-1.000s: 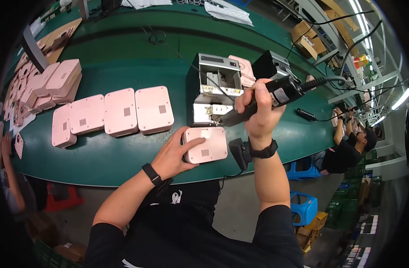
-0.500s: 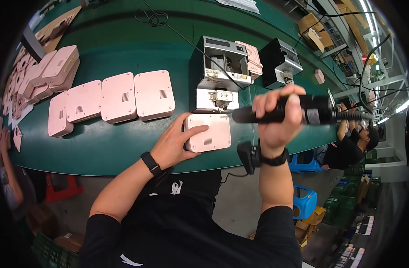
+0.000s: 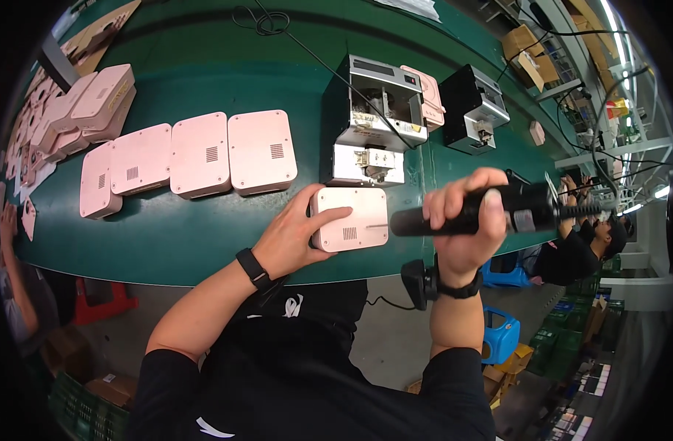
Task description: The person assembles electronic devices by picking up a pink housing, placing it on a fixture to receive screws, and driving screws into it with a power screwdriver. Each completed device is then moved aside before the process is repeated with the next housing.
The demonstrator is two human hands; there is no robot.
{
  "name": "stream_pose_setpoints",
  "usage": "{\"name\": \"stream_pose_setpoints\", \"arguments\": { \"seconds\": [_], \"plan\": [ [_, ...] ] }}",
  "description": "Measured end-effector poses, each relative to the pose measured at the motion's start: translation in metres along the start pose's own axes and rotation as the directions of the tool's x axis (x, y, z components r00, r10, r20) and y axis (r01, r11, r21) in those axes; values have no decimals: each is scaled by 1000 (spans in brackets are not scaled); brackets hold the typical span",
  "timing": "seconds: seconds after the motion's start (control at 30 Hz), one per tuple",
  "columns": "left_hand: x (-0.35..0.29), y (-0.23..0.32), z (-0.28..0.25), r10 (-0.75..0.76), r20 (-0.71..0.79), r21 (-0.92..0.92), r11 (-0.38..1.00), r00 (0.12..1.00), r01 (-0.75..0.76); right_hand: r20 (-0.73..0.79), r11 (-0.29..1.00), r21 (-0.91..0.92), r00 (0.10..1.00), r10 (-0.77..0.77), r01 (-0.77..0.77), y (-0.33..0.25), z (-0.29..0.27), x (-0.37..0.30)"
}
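Right hand (image 3: 463,246) grips a black power screwdriver (image 3: 416,223), its bit (image 3: 377,226) pointing left over the pink box (image 3: 363,209), which lies lengthwise left-to-right on the green table (image 3: 197,239), its left end held by the nearer left hand (image 3: 288,229).

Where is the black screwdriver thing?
In the head view, the screwdriver is right of centre, gripped in the right hand, pointing left at the pink box the left hand holds.
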State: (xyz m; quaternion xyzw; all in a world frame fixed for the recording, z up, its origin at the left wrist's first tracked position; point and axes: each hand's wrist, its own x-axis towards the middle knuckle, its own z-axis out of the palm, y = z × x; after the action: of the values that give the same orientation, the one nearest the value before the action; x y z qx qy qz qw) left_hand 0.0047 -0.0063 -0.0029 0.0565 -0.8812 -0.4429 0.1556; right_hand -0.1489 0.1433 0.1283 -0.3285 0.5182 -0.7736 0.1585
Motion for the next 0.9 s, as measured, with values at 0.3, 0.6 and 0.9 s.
{"name": "stream_pose_setpoints", "arguments": {
  "seconds": [0.3, 0.6, 0.9],
  "plan": [
    [1, -1, 5, 8, -11, -15, 1000, 1000, -8, 57, 999, -38, 998, -9, 11, -1, 0, -31],
    [3, -4, 5, -8, -40, -27, 1000, 999, 7, 59, 1000, 19, 998, -13, 12, 16, -2, -38],
    [3, -1, 8, -9, -54, -11, 1000, 998, 8, 137, 999, -25, 990, -44, 48, 6, 7, -19]
  ]
}}
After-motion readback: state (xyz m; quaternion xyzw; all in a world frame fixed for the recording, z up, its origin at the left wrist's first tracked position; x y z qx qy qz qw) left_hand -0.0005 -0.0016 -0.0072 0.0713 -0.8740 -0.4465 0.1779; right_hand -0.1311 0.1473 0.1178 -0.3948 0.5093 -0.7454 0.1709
